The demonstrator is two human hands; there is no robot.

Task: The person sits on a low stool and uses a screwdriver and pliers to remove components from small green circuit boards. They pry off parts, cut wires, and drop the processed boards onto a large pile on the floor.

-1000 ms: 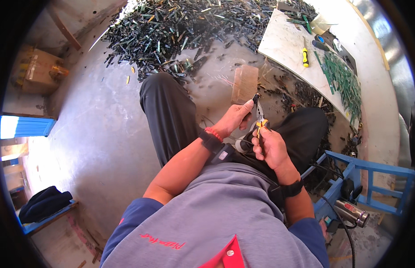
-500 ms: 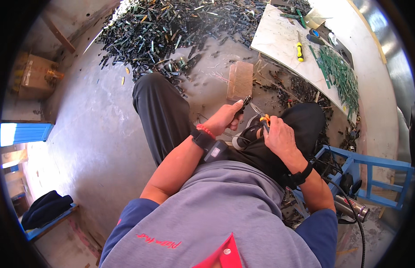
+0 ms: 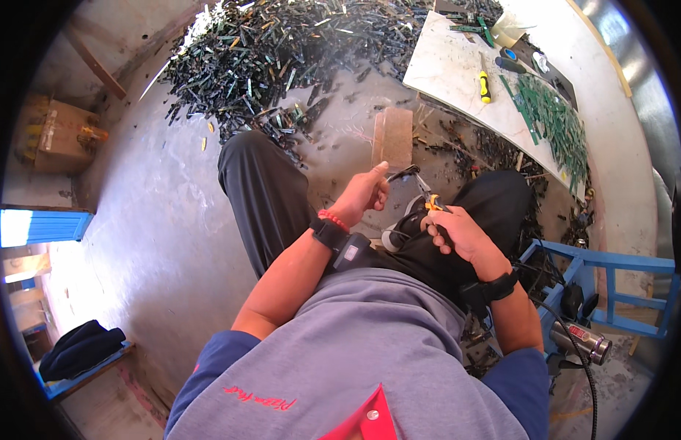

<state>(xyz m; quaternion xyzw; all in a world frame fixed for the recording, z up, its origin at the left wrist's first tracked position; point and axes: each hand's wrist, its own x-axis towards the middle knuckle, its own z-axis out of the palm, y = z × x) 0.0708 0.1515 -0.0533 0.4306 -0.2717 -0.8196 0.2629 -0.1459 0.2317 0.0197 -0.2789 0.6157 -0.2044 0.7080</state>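
My left hand (image 3: 361,198) is closed, pinching one end of a small, dark, narrow strip (image 3: 404,173) between thumb and fingers. My right hand (image 3: 463,233) is wrapped round a pair of pliers (image 3: 432,201) with yellow-orange and dark handles. The pliers' jaws point up and left and meet the strip's right end; whether they grip it is too small to tell. Just beyond the strip, a reddish-brown brick (image 3: 396,136) lies on the floor. Both hands are above the gap between my bent knees, near my shoe (image 3: 394,238).
A large heap of dark strips (image 3: 282,62) covers the far floor. At right, a pale board (image 3: 450,70) carries a yellow-and-black screwdriver (image 3: 485,86) and green strips (image 3: 551,117). Beside my right arm are a blue stool (image 3: 626,260), a metal flask (image 3: 584,342) and a black cable (image 3: 591,389).
The dark strip has swung from steeply upright to nearly level. The pliers' jaws now meet its end, and my right hand has turned, with its fingers showing below the handles.
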